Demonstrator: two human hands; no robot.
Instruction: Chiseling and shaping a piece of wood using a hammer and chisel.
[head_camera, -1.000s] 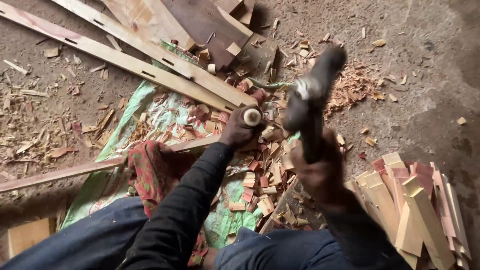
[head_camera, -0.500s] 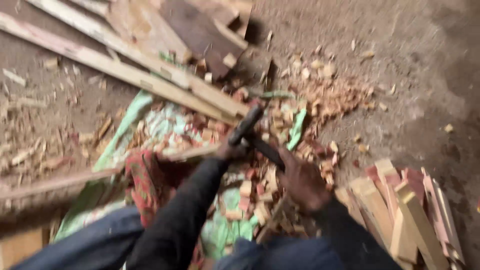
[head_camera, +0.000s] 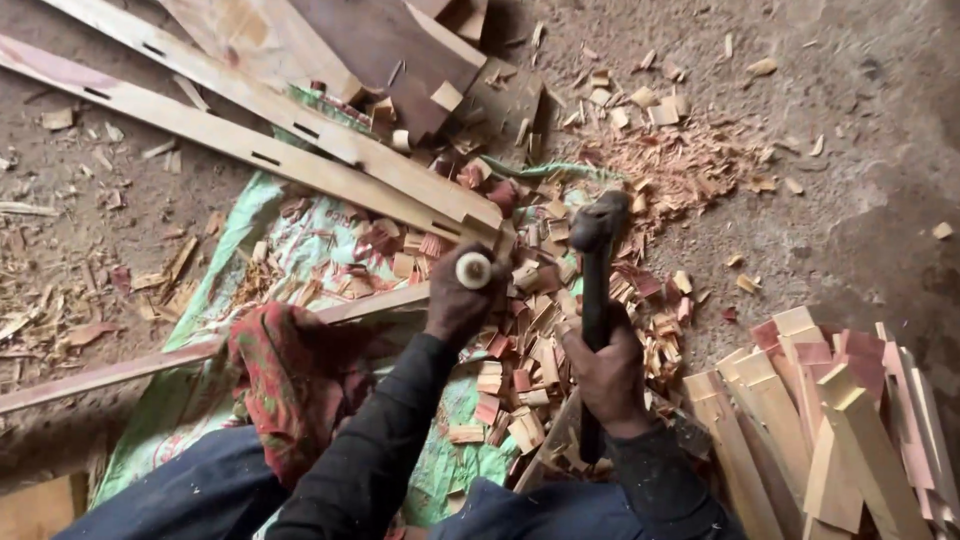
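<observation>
Left hand (head_camera: 462, 300) clamps a round pale wooden chisel handle (head_camera: 473, 270) upright on a long pale wood strip (head_camera: 150, 365) | right hand (head_camera: 608, 375) grips a dark hammer (head_camera: 596, 260) just right | hands apart.

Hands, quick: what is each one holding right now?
Left hand: closed around a chisel with a round pale handle end, set on a wooden strip.
Right hand: closed around the dark handle of a hammer.
</observation>
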